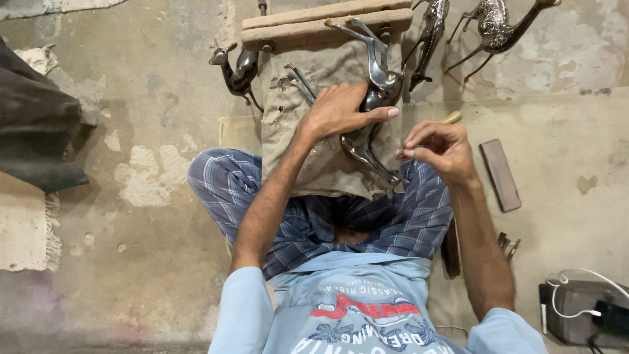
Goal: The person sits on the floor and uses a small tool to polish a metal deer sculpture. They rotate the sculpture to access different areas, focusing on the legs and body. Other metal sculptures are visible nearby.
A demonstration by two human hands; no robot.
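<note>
Head view — left hand [337, 108] on metal deer figurine [375, 98], right hand [440, 149] gripping tool [451, 118]

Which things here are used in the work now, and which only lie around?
In use:
left hand on metal deer figure
right hand with wooden-handled tool
cloth pad

Lying about:
three other deer figures
flat stone block

We count four slender metal deer figurines [377, 85], two rough wooden planks [327, 23], one flat dark rectangular stone [500, 174], and two hands [341, 108].
</note>
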